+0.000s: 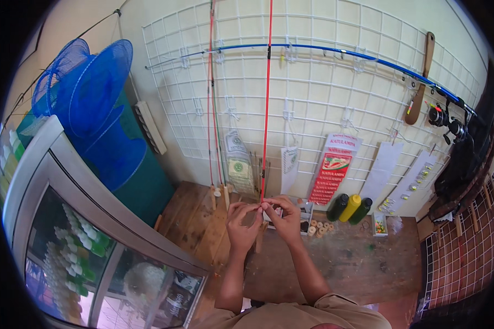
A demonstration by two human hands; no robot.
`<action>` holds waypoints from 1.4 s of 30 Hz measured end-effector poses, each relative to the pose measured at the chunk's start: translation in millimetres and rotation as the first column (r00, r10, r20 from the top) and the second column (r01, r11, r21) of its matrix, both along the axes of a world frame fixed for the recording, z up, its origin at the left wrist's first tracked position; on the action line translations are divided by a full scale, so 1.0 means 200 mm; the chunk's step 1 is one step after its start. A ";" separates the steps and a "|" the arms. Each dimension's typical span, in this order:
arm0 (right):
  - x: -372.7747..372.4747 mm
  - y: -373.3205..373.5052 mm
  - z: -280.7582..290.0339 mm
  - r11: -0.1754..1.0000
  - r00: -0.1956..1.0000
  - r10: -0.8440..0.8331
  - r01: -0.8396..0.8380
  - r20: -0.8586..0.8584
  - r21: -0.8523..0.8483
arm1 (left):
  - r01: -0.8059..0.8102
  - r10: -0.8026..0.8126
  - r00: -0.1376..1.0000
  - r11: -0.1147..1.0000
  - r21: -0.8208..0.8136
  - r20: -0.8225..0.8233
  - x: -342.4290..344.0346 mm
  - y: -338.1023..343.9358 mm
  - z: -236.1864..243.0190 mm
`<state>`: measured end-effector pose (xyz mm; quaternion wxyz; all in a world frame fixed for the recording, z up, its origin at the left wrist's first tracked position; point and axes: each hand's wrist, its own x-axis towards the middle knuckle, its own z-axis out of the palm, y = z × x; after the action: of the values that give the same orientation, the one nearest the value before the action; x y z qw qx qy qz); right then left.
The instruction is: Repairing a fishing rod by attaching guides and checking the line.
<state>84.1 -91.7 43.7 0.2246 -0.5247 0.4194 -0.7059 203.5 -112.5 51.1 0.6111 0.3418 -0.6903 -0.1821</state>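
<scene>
Red, slim | pinches rod (267, 109) between closed fingertips of left hand (242, 226) and right hand (287, 223) | runs nearly straight beyond grip, long axis up and away | lies equally near both

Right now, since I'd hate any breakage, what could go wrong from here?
The left hand and right hand meet at the red rod by the fingertips, so it might slip. In this view it crosses the blue rod, so a swing could perhaps knock that or snag the wire grid.
</scene>
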 end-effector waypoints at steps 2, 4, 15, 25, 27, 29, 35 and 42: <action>0.08 -0.08 0.06 1.000 1.000 0.022 -0.022 0.002 -0.002 | -0.027 0.026 1.000 0.999 -0.030 -0.006 0.07 -0.07 0.06; 0.15 -0.17 0.11 0.999 1.000 0.030 -0.030 0.000 -0.024 | -0.054 0.053 0.998 0.997 -0.054 -0.014 0.13 -0.15 0.11; 0.45 -0.60 0.21 0.999 0.999 0.038 -0.038 -0.038 -0.011 | -0.178 0.177 0.984 0.980 -0.092 -0.021 0.41 -0.53 0.20; 0.51 -0.79 0.15 0.999 0.982 -0.047 0.041 -0.185 -0.033 | -0.179 0.186 0.981 0.976 0.125 -0.051 0.47 -0.69 0.15; 0.52 -0.81 0.13 0.998 0.977 -0.059 0.056 -0.205 -0.024 | -0.185 0.191 0.981 0.976 0.111 -0.043 0.48 -0.71 0.15; 0.55 -0.82 0.13 0.998 0.973 -0.064 0.062 -0.222 -0.016 | -0.206 0.212 0.976 0.973 0.106 -0.046 0.49 -0.77 0.09; 0.54 -0.87 0.05 0.995 0.938 -0.100 0.097 -0.333 -0.024 | -0.216 0.233 0.971 0.954 0.209 -0.056 0.48 -0.83 0.02; 0.53 -0.89 -0.01 0.997 0.907 -0.064 0.078 -0.417 0.016 | -0.314 0.318 0.948 0.943 0.111 -0.026 0.48 -0.90 -0.08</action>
<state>190.4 -270.2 41.9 0.1128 -0.6438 0.4878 -0.5787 300.1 -292.5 34.7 0.6285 0.4758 -0.6024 -0.1253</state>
